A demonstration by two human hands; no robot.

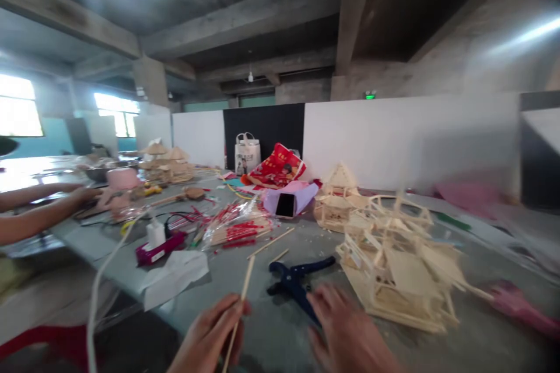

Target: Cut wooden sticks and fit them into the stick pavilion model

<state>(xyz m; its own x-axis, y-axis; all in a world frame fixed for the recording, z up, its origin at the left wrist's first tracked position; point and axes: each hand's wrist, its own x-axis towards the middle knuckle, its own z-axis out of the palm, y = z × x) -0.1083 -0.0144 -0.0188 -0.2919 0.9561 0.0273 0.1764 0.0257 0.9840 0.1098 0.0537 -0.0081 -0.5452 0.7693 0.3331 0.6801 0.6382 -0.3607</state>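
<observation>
Much of the scene is smeared by motion, so fine detail is hard to read, and both of the person's hands are cut off by the bottom edge at the wrist. The left hand (212,335) is closed in a pinch on a thin wooden stick (240,309), which runs up from below the frame, passes between thumb and fingertips and rises at a slight lean over the grey table (262,326); its lower end is out of sight. The right hand (345,332) hovers with fingers loosely spread and holds nothing; it is blurred, and its fingertips sit at or just over the near handle of the blue cutting pliers (295,282), though I cannot tell whether they touch. The pliers lie flat on the table between the two hands, a little beyond them. Just right of the right hand stands a pale stick-built model house (402,274), its edges doubled by blur. Farther back lie a second model house (336,201), a packet of red sticks (231,230), a phone in a lilac wrapper (286,204) and a white sheet (175,277). At the left edge a co-worker's forearms (39,210) reach in, the rest of that person out of frame.
</observation>
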